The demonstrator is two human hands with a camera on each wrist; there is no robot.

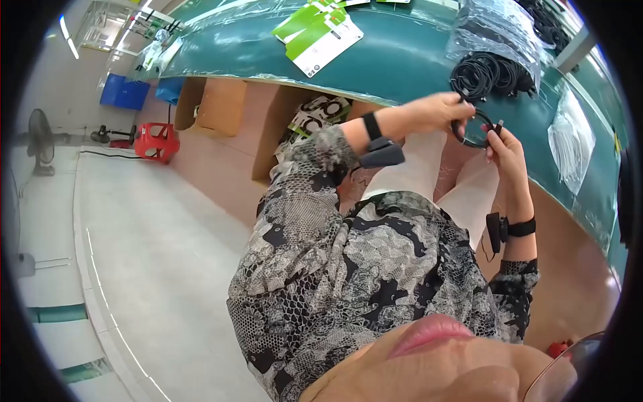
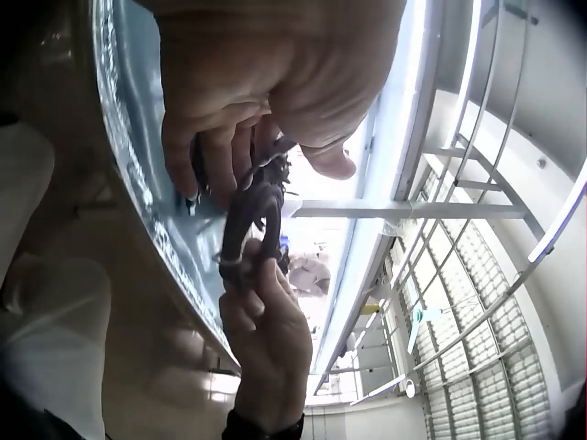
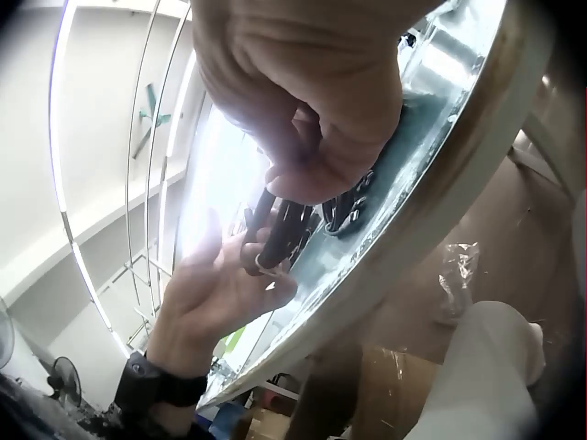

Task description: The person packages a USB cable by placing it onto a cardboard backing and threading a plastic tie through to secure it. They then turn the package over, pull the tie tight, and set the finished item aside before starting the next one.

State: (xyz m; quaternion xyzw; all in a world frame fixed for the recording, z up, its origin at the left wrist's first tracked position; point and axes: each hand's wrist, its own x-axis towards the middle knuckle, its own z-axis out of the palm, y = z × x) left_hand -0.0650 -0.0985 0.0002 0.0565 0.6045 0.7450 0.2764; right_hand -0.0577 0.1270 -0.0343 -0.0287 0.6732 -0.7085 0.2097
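A small coil of black cable is between both hands, just off the near edge of the green-topped table. The left hand has its fingers curled about one side of the coil; in the left wrist view its thumb stands apart. On the other side, the right hand pinches the coil and a cable end between thumb and fingers. A thin pale tie shows on the cable in the right wrist view. More coiled black cables lie on the table just beyond the hands.
Behind the cable pile is a clear plastic bag. A bundle of thin white strips lies at right, and green-and-white cards lie at back left. Below the table stand a cardboard box and a red stool.
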